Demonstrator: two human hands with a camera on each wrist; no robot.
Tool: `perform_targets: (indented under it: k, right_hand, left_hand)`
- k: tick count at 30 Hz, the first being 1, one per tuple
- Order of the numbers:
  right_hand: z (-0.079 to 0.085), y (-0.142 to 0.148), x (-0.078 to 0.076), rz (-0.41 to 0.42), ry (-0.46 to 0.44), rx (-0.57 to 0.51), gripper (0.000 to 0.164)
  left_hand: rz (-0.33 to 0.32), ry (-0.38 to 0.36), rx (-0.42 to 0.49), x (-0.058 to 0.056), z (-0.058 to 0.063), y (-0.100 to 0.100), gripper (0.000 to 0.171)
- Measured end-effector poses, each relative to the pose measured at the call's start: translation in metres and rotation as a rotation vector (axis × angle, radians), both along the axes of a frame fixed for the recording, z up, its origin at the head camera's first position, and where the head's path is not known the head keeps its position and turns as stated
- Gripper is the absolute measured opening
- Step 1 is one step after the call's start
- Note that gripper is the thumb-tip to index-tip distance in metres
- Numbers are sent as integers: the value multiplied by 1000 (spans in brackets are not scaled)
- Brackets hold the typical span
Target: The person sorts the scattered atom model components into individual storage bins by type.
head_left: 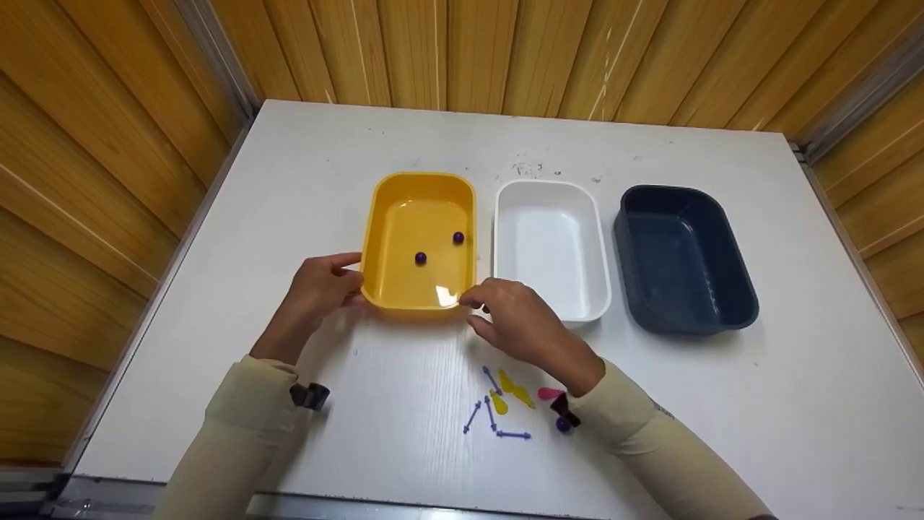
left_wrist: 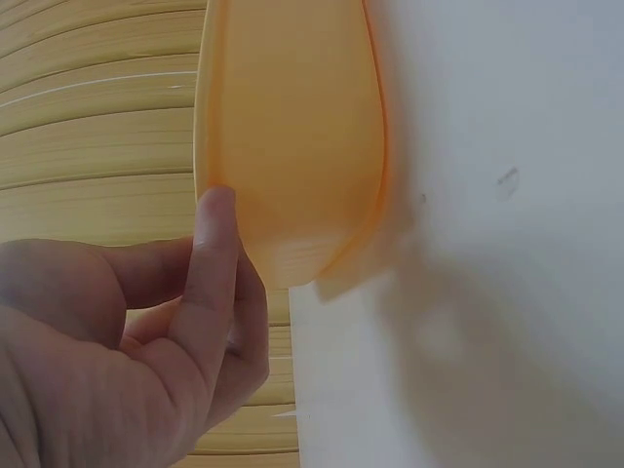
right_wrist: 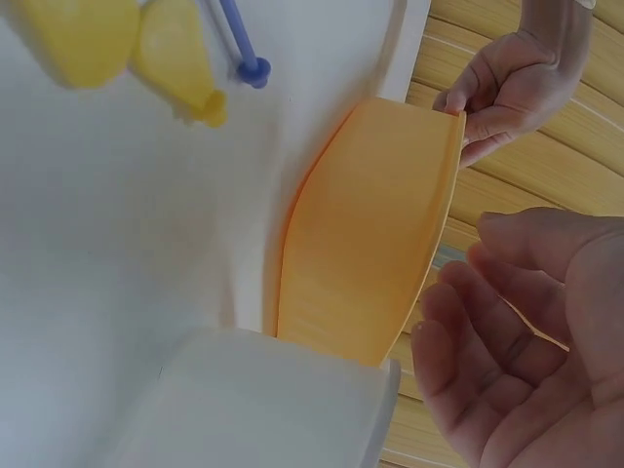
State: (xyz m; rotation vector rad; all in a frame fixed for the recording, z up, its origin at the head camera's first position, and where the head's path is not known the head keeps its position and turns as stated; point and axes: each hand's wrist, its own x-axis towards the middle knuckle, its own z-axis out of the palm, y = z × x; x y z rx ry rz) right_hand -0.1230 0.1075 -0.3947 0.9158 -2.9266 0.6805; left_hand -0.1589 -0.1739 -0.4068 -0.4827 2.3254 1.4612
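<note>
Head view: We find the yellow bin [head_left: 404, 224] on the table [head_left: 289, 180], at the left end of a row of three, with two dark beads [head_left: 421, 258] loose on its floor. The left hand [head_left: 323, 285] is bent about its front-left corner; the right hand [head_left: 516, 310] is at the front-right corner. We cannot identify a small dark spot between the right fingers. We judge the yellow bin light and stiff, its glossy surface prone to slip. Hold the rim at opposite sides and keep it level; the beads should roll readily. The white bin [head_left: 552, 253] stands just beside it, leaving a narrow gap; the dark bin [head_left: 668, 267] lies beyond. We have wider room leftward, up to the table edge. Yellow parts [head_left: 514, 390] and purple sticks [head_left: 514, 435] lie in front.

Left wrist view: One fingertip rests on the outer wall just below the rim, other fingers bending round the corner; we read a light pinch. The wall looks thin and may flex slightly.

Right wrist view: The right fingers are parted and loosely curved near the rim, with nothing visible in their hold. We cannot confirm contact.
</note>
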Motion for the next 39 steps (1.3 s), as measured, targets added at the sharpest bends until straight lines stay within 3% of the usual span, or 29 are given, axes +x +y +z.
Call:
perform_targets:
  k: [17, 26, 39]
  right_hand:
    - [-3, 36, 32, 5, -107, 75, 22]
    - [-12, 63, 46, -35, -157, 123, 20]
    - [-30, 100, 67, 15, -214, 129, 7]
  left_hand:
    - [7, 4, 3, -1, -4, 0, 49]
    - [0, 18, 0, 2, -4, -1, 50]
    - [1, 24, 41, 1, -3, -1, 49]
